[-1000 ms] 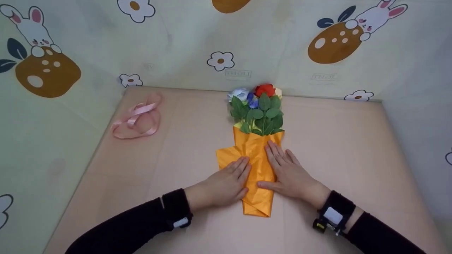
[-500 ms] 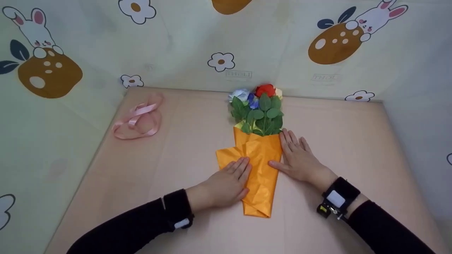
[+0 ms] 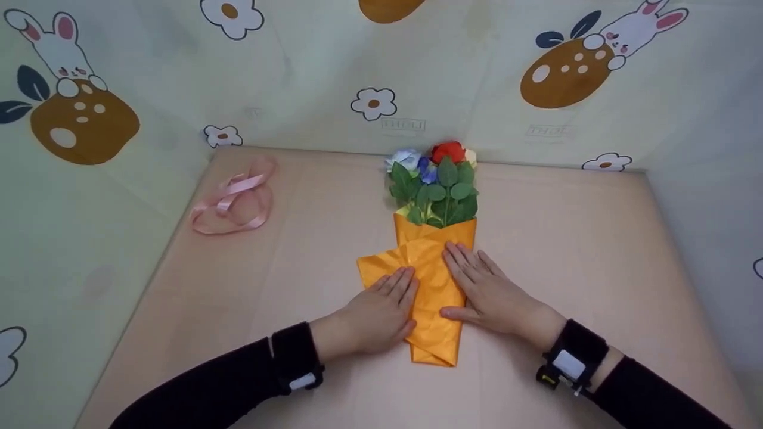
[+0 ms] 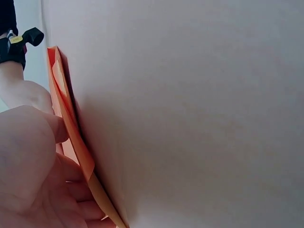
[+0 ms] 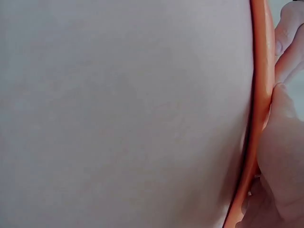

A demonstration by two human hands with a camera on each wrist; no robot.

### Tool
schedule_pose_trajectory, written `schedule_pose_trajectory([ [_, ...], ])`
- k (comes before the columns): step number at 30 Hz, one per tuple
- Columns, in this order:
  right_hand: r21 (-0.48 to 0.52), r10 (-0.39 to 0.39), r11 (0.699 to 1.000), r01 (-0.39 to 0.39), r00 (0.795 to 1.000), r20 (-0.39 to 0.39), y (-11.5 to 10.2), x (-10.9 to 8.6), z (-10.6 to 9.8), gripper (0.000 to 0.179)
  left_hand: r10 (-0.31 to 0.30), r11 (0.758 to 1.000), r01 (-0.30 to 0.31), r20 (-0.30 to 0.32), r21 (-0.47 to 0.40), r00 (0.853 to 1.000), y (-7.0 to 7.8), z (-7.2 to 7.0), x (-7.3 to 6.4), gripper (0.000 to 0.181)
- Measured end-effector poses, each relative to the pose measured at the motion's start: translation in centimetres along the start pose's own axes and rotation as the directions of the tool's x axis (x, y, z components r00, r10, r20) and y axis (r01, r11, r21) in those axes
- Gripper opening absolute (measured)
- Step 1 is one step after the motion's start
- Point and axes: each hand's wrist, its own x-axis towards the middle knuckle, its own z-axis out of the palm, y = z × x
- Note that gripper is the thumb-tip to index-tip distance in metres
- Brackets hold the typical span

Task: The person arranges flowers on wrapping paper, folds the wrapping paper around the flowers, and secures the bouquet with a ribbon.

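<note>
A bouquet lies on the table, wrapped in orange wrapping paper (image 3: 432,286) with its bottom end folded over. From its top stick out a red rose (image 3: 447,152), a pale blue flower (image 3: 404,159), a small dark blue one and green leaves (image 3: 447,190). My left hand (image 3: 378,310) rests with extended fingers on the paper's left side, by a flap that juts out. On the right side, my right hand (image 3: 492,292) presses the paper flat, fingers straight and thumb spread. Both wrist views show the wrapper's edge (image 4: 78,133) under the hands.
A loosely looped pink ribbon (image 3: 238,196) lies at the table's back left. The pale table (image 3: 566,238) meets a printed backdrop (image 3: 298,71) with rabbits and flowers right behind the blooms.
My right hand shifted outward to the wrapper's right edge, then came back in and down onto it. The paper's left flap has moved slightly left; my left hand stays nearly still.
</note>
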Motion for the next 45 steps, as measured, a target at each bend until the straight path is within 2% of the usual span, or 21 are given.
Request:
schedule_pose_trajectory([
  [8, 0.014, 0.022, 1.0, -0.022, 1.0, 0.014, 0.2, 0.0, 0.4, 0.11, 0.007, 1.0, -0.007, -0.009, 0.015, 1.0, 0.1, 0.2, 0.0, 0.073],
  [13, 0.016, 0.051, 0.999, -0.051, 0.998, 0.033, 0.3, 0.1, 0.3, 0.114, 0.029, 0.999, -0.027, -0.041, 0.039, 0.999, 0.3, -0.2, 0.0, 0.071],
  [16, 0.013, 0.051, 0.999, -0.052, 0.998, 0.042, 0.3, 0.2, 0.2, 0.114, 0.109, 0.992, -0.103, -0.077, 0.07, 0.991, 0.7, -0.6, 0.1, 0.068],
  [18, 0.002, 0.047, 0.999, -0.047, 0.998, 0.044, 0.3, 0.2, 0.2, 0.113, 0.185, 0.982, -0.18, -0.086, 0.06, 0.979, 1.0, -0.7, 0.2, 0.068],
  [20, -0.01, 0.041, 0.999, -0.04, 0.998, 0.044, 0.4, 0.1, 0.2, 0.113, 0.246, 0.969, -0.245, -0.072, 0.024, 0.966, 1.4, -0.7, 0.3, 0.07],
  [23, -0.029, 0.038, 0.999, -0.036, 0.998, 0.051, 0.7, 0.1, 0.0, 0.115, 0.289, 0.956, -0.291, -0.048, -0.049, 0.956, 1.7, -0.4, 0.5, 0.076],
  [27, -0.037, 0.067, 0.997, -0.066, 0.997, 0.045, 1.7, 0.3, -0.3, 0.122, 0.288, 0.952, -0.291, -0.046, -0.094, 0.956, 1.8, -0.1, 0.5, 0.084],
  [31, -0.055, 0.109, 0.993, -0.107, 0.993, 0.036, 2.7, 0.8, -0.9, 0.128, 0.282, 0.953, -0.285, -0.042, -0.099, 0.958, 1.7, 0.2, 0.5, 0.089],
  [38, -0.047, 0.187, 0.981, -0.188, 0.982, -0.024, 4.2, 1.9, -1.7, 0.094, 0.288, 0.954, -0.29, -0.032, -0.073, 0.957, 1.9, 0.3, 0.5, 0.092],
  [45, -0.068, 0.228, 0.971, -0.229, 0.973, -0.016, 3.8, 2.4, -1.5, 0.097, 0.281, 0.955, -0.282, -0.017, -0.096, 0.959, 1.9, 0.4, 0.4, 0.093],
])
